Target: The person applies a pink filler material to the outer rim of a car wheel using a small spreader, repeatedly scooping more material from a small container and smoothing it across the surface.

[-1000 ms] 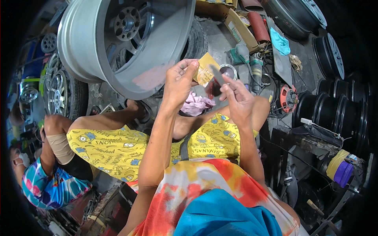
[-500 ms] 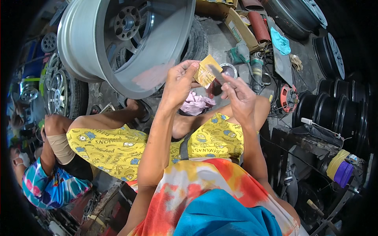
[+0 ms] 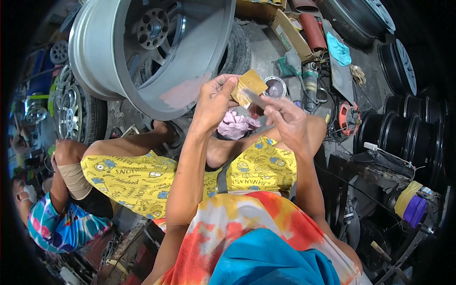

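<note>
Between the thumb and fingers of my left hand (image 3: 217, 97) is a yellow square card (image 3: 252, 81), with pale smears over its lower part. My right hand (image 3: 287, 118) is closed round a flat metal putty knife (image 3: 257, 99), its blade lying against the card. Just behind my right hand stands an open round tin (image 3: 275, 87) with greyish-purple paste inside. Left of my hands, a big grey wheel rim (image 3: 166, 95) lies tilted, with a pinkish patch (image 3: 184, 93) on its inner barrel. Below the card sits a crumpled pink cloth (image 3: 237, 124).
A green power sander (image 3: 288, 65), a cardboard box (image 3: 290, 35) and a red roll (image 3: 312, 31) lie at the back right. Black rims (image 3: 396, 137) line the right side. A red cable reel (image 3: 348, 118) sits near my right knee. Another person (image 3: 66, 218) crouches at left.
The putty knife has slid down the card toward its lower edge, uncovering more of the card's upper part. My right hand has moved slightly down, and more of the tin shows.
</note>
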`<action>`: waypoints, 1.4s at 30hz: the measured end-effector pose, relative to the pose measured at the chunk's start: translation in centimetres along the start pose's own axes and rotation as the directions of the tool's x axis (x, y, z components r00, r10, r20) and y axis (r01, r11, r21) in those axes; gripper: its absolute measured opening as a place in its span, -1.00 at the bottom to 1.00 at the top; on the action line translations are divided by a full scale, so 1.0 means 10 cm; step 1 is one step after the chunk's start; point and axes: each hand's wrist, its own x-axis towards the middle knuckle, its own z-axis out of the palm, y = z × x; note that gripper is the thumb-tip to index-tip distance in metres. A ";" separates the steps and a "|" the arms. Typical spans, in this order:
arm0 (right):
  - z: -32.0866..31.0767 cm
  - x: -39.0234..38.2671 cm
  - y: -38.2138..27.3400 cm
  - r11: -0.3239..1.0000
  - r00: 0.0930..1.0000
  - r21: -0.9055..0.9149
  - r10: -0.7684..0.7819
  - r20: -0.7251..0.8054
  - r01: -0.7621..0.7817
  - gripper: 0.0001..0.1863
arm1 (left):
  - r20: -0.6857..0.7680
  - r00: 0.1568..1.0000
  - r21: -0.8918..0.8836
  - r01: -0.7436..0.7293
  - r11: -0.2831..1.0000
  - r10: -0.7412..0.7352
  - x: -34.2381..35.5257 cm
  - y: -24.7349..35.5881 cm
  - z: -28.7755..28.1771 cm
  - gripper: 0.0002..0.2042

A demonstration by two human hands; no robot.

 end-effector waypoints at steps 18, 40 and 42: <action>0.10 -0.09 0.05 1.000 1.000 -0.025 -0.014 0.021 0.014 -0.69 | -0.074 0.997 -0.087 0.018 0.996 -0.025 0.07 -0.10 -0.04 -0.69; -0.06 -0.03 0.12 0.999 0.999 0.011 -0.038 -0.027 0.039 -0.69 | -0.093 0.995 -0.161 0.029 0.986 -0.044 0.07 -0.07 -0.01 -0.77; 0.05 -0.09 0.13 0.996 0.999 0.088 0.022 -0.026 -0.020 -0.69 | -0.123 0.991 -0.175 0.023 0.984 -0.045 0.07 -0.09 0.00 -0.78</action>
